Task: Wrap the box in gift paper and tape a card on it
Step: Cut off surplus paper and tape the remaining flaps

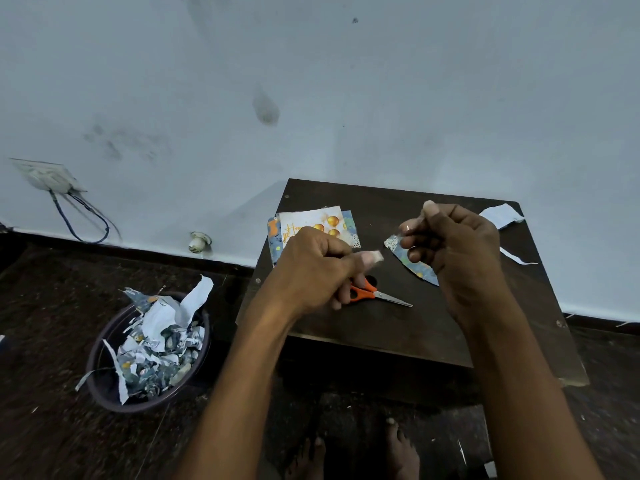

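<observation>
The wrapped box [277, 237] lies at the far left corner of the dark wooden board [398, 327], flat and low, covered in blue gift paper printed with small orange and yellow figures; only its left edge and right end show from under the card [311, 221]. The card rests on top of it, white with orange lettering and 3 golden balls, its near part hidden by the left hand [313, 268]. That hand is held above the board with fingers curled in and a small pale piece of tape [375, 257] stuck at the tip of the thumb and forefinger. The right hand [453, 242] is raised to the right, its thumb up and its fingers curled round a curved scrap of blue patterned paper [412, 263] with a white lacy tip; something small glints at its fingertips, too small to tell. Orange-handled scissors [375, 295] lie closed on the board just beneath the left hand, blades pointing right. White paper offcuts [500, 216] sit at the board's far right corner. On the floor to the left stands a dark round basin [104, 386] heaped with torn wrapping scraps. 2 bare feet show below the board.
</observation>
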A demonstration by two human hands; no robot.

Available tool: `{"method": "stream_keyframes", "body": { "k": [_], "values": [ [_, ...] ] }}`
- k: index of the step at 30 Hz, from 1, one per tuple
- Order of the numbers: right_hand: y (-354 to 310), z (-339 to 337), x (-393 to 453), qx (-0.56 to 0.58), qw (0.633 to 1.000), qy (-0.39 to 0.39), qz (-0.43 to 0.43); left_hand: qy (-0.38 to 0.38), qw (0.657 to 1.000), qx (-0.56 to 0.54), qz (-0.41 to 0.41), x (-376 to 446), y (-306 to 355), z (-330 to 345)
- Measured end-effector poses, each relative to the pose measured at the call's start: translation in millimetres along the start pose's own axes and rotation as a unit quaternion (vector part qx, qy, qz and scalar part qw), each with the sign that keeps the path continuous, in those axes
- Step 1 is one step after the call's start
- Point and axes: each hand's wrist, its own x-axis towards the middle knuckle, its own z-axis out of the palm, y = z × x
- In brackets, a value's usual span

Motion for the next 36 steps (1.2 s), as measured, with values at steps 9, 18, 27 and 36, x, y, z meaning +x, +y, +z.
{"method": "stream_keyframes", "body": {
  "k": [9, 18, 27, 36],
  "values": [
    [-7, 3, 3, -0.008, 0.999, 0.033, 0.003, 0.019, 1.0, -0.015, 0.012, -14, -11, -42],
    [-11, 15, 1, -0.034, 0.999, 0.008, -0.001, 0.049, 0.998, -0.048, 0.012, -22, -24, -68],
    [-10, 31, -6, -0.076, 0.995, -0.068, 0.013, -0.002, 0.999, -0.04, 0.017, -17, -19, -49],
    [-13, 24, -4, -0.068, 0.995, -0.074, 0.007, -0.006, 1.0, -0.012, -0.026, -12, -28, -46]
  ]
}}
